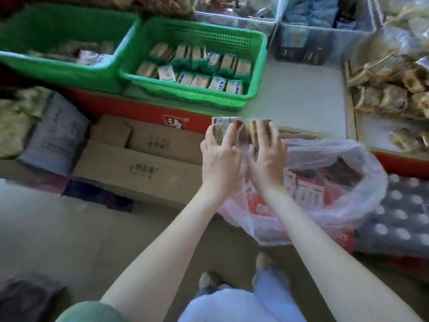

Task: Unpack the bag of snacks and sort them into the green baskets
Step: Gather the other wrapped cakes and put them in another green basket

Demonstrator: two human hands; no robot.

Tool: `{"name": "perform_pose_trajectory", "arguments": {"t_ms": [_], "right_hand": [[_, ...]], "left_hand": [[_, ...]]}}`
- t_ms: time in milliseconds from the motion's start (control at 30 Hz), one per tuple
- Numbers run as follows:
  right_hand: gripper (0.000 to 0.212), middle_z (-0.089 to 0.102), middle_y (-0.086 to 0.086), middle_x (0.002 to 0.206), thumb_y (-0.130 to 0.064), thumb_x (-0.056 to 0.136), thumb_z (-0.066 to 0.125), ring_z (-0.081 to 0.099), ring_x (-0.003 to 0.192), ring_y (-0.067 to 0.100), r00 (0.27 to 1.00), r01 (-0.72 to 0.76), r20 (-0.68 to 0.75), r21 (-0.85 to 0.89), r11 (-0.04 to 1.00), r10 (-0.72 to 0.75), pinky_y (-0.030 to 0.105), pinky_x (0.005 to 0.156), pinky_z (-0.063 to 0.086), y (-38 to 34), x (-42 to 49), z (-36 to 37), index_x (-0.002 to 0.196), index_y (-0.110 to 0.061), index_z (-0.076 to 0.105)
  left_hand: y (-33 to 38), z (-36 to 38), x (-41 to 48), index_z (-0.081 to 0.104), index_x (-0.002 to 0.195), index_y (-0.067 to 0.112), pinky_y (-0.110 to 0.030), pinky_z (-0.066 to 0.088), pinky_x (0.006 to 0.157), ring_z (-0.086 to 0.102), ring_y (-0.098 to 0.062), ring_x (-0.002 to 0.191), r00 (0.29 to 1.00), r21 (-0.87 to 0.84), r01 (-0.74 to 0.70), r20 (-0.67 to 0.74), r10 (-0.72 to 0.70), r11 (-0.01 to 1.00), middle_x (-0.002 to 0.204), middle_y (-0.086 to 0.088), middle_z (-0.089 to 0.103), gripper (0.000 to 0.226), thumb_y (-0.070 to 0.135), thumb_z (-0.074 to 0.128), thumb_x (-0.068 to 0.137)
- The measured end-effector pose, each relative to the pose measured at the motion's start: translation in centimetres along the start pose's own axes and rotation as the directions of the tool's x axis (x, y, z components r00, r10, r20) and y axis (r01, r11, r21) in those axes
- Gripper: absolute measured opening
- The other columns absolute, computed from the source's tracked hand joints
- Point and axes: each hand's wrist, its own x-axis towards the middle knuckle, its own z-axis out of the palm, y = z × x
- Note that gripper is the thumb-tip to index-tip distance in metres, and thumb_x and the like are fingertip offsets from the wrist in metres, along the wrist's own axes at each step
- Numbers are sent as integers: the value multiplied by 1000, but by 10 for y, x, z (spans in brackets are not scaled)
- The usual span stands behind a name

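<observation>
Grips 1 snack packet [221, 132] in the left hand [220, 154] and a 2nd packet [257, 131] in the right hand [267, 156], fingers curled round each, just above the plastic bag [362, 159]. Holds both clear, likely bound for the green basket [190, 95] beyond the bag, holding similar packs.

Floor [46, 228], cardboard boxes [139, 163], plastic bag [362, 182]

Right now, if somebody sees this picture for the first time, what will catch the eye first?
The left hand and right hand, mid-frame, grip packets over the left edge of a clear bag with red packs inside. Behind them a green basket holds rows of such packets; a second basket stands left of it.
</observation>
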Motion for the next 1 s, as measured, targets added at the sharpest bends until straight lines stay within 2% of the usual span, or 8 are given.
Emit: {"name": "perform_pose_trajectory", "arguments": {"t_ms": [133,267,400,533,700,767,867,1000], "right_hand": [[58,41,23,143,-12,85,54,47,117,42,997,53,45,64,997,-56,36,99,26,-88,8,53,142,-10,44],[62,37,22,145,-13,87,56,42,121,41,992,70,94,148,987,-84,35,101,24,-155,26,103,146,-10,37],[68,34,18,147,-12,90,57,31,131,29,986,104,97,273,956,-135,23,107,14,-220,59,155,150,-9,25],[65,32,15,147,-13,92,55,26,129,23,976,146,96,367,919,-193,29,107,22,-290,111,216,150,-14,25],[59,28,14,147,-18,94,53,25,131,23,968,161,119,377,912,-220,34,108,27,-385,179,288,149,-18,30],[61,28,16,146,-14,94,55,25,134,25,969,112,167,366,924,-183,29,110,23,-418,206,318,149,-14,29],[69,28,15,145,-15,92,56,27,135,27,958,-18,276,321,947,-75,39,111,28,-457,246,362,151,-16,21],[75,34,13,139,-18,88,57,41,125,27,870,-352,448,269,897,207,36,104,37,-488,290,417,152,-23,17]], "left_hand": [[-75,-55,8,48,142,13,-53,38,101,40,-49,124,982,19,187,-4,-187,982,143,-33,35,53,9,54,90],[-146,-94,28,52,138,9,-55,39,99,43,-50,116,962,42,252,-121,-246,967,139,-35,37,51,5,57,87],[-227,-131,64,55,135,9,-53,45,93,48,-50,109,958,75,257,-151,-244,963,136,-34,42,52,3,61,84],[-313,-183,118,55,135,10,-51,44,95,48,-49,112,951,112,266,-194,-241,958,139,-32,41,51,4,61,85],[-416,-261,181,56,135,10,-56,41,95,45,-54,116,924,103,329,-239,-298,939,137,-35,40,50,7,58,85],[-457,-285,204,56,134,10,-54,40,98,46,-53,114,916,113,349,-250,-313,930,137,-34,40,50,8,58,84],[-514,-306,241,55,135,9,-52,37,101,45,-51,113,922,99,343,-226,-315,934,137,-35,40,50,9,59,85],[-573,-308,298,53,137,8,-51,34,105,43,-51,119,962,74,265,-92,-258,961,137,-36,38,51,8,58,86]]}}
